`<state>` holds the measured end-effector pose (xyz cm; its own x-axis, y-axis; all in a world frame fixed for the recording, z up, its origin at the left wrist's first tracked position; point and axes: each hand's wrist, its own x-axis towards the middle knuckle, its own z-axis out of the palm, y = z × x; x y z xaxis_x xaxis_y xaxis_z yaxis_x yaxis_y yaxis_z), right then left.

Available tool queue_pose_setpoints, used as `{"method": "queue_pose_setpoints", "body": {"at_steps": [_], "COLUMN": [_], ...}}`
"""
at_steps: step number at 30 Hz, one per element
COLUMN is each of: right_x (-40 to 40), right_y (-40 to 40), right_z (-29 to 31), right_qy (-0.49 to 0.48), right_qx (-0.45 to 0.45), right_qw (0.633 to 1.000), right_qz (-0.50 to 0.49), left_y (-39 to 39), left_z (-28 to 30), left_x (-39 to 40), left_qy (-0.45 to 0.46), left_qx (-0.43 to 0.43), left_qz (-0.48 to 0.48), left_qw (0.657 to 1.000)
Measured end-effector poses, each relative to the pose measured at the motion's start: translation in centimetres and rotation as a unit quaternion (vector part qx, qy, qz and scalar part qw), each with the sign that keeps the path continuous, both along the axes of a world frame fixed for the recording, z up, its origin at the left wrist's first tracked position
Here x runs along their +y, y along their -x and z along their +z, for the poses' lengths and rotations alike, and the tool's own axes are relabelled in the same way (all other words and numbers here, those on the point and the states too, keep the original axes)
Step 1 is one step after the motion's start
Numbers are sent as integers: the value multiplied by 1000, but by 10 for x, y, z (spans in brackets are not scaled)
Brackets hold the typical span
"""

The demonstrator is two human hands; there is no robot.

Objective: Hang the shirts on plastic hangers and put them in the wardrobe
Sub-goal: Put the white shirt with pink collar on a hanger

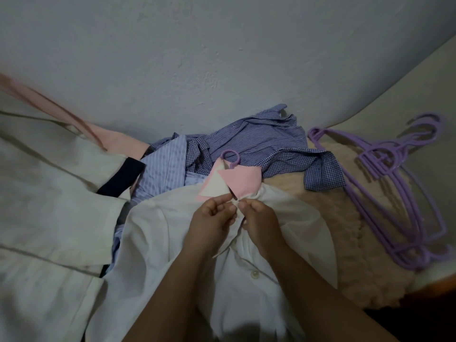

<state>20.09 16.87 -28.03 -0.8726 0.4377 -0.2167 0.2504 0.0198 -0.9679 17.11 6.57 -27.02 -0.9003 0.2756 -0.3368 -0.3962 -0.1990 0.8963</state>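
Both hands are working at the neck of the white shirt (187, 243). Left hand (209, 218) and right hand (259, 220) are each pinching a front edge just under the pink collar (237, 181), fingertips nearly touching, likely doing up the top button. A purple hook (230, 156) is poking out just beyond the collar, so a hanger seems to be inside this shirt already. Further beyond the grip, the blue checked shirt (266, 141) and a striped shirt (162, 171) are lying crumpled, unhung. Spare purple hangers (394, 183) are waiting well off to the right. No wardrobe in view. Judging: first shirt nearly hung, others left, none put away.
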Motion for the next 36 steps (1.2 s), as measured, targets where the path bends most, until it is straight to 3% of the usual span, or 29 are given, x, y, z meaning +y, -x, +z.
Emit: {"method": "queue_pose_setpoints", "body": {"at_steps": [4,7,9,12,19,26,36], "right_x": [7,4,0,-6,-33,-35,-42], "right_y": [1,2,-5,-31,-93,-83,-65], "right_z": [8,2,-3,-3,-28,-23,-27], "right_qy": [138,118,63,-29,-104,-115,-84], "right_qx": [-3,-11,-7,34,-7,-70,-124], "right_qw": [990,993,997,991,993,991,988], "right_qz": [42,0,-47,-129,-60,13,23], "left_y": [5,6,0,-23,-79,-88,-79], "left_z": [7,8,8,14,-3,-9,-20], "left_x": [-1,-2,-7,-22,-45,-39,-45], "left_qy": [-46,-39,57,248,403,382,253], "left_qx": [-39,-47,5,120,216,206,54], "left_qz": [-8,2,-8,-41,-62,-5,38], "left_qw": [998,998,998,960,887,901,965]}}
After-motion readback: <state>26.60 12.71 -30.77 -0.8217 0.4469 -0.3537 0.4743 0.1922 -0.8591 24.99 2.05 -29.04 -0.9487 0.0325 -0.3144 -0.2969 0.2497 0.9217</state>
